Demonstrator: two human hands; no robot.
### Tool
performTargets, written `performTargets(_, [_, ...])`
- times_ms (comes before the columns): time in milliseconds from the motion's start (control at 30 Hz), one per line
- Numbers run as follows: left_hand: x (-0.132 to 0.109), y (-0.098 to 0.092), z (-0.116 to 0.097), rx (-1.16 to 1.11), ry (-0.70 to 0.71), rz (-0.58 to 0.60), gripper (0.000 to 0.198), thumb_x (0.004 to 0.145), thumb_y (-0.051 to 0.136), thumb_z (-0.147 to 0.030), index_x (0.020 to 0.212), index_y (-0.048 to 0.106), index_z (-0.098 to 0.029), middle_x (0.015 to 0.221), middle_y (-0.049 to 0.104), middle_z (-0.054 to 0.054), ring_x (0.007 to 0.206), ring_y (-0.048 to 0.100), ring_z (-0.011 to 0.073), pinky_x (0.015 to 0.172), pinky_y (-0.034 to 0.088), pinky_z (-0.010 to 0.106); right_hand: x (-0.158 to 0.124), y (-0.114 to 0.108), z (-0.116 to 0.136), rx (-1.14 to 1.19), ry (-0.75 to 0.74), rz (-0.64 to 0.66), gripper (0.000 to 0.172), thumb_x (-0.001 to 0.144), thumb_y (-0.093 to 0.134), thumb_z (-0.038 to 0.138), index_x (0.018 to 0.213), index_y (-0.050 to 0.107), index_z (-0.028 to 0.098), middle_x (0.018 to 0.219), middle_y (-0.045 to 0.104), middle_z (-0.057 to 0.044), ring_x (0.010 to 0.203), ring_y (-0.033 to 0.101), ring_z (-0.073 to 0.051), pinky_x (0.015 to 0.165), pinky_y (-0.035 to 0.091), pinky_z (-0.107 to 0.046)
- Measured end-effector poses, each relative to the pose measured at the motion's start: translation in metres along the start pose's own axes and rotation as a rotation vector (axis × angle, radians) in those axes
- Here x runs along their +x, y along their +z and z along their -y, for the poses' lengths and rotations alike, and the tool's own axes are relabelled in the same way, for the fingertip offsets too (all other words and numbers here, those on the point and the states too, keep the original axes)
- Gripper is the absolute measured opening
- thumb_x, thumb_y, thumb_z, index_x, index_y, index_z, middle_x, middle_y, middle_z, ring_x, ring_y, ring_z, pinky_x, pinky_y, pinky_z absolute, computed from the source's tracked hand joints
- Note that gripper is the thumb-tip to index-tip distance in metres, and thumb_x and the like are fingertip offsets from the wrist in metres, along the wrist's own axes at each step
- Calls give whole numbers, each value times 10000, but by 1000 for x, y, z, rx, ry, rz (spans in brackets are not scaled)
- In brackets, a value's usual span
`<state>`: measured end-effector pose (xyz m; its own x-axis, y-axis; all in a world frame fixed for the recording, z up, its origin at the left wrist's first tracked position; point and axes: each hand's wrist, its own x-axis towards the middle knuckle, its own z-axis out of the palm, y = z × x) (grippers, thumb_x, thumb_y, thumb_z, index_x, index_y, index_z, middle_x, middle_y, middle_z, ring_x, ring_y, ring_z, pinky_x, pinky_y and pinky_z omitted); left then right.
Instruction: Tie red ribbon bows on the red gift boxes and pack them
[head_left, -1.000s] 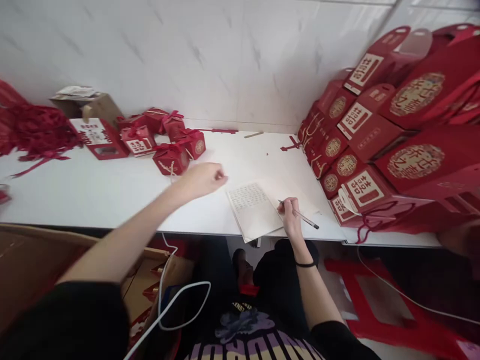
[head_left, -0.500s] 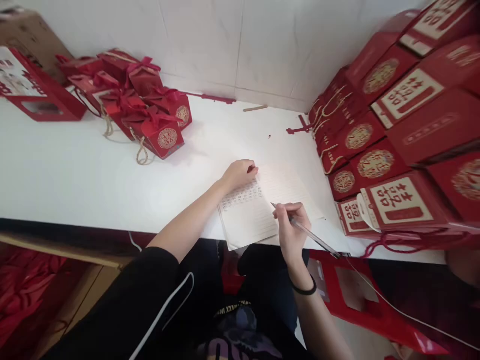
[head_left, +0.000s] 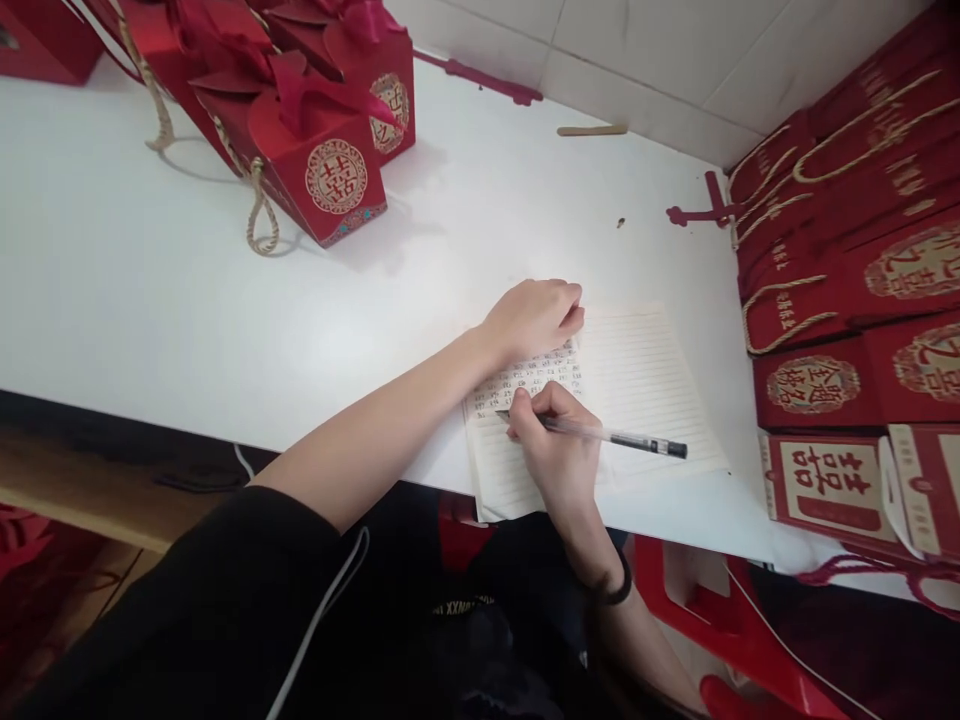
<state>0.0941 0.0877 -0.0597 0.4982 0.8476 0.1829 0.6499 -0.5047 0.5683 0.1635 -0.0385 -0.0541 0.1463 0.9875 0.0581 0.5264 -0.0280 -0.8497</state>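
Observation:
An open lined notebook (head_left: 651, 385) lies at the table's front edge, its left page carrying rows of handwritten characters and its right page bare of writing. My left hand (head_left: 536, 318) rests in a loose fist across the top of the written page, with nothing visible in its curled fingers. A clear-barrelled pen with a black end (head_left: 637, 440) is pinched in my right hand (head_left: 559, 440). Its tip meets the left page just below the written rows, at that page's left side. My right wrist wears a black band.
Red gift boxes with ribbons and rope handles (head_left: 337, 175) stand at the back left. Stacked red boxes and bags (head_left: 814, 385) fill the right side. A thin wooden stick (head_left: 592, 131) and a dark red knotted cord (head_left: 701, 214) lie near the wall. A red stool (head_left: 667, 590) is below the table.
My right hand has moved left over the written page, bringing the pen tip down to the left of the rows. My left hand stays on the notebook. The view has shifted closer to the table.

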Motion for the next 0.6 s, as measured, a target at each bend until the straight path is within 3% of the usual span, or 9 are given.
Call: performTargets(600, [1, 3, 0, 48, 6, -8, 266, 871, 355, -202, 754, 584, -136, 744, 614, 58, 616, 542, 151, 569, 347, 286, 1, 0, -1, -83, -39, 14, 323, 773, 491, 210, 503, 315, 199, 438, 354, 76, 427, 342, -80, 450, 278, -227])
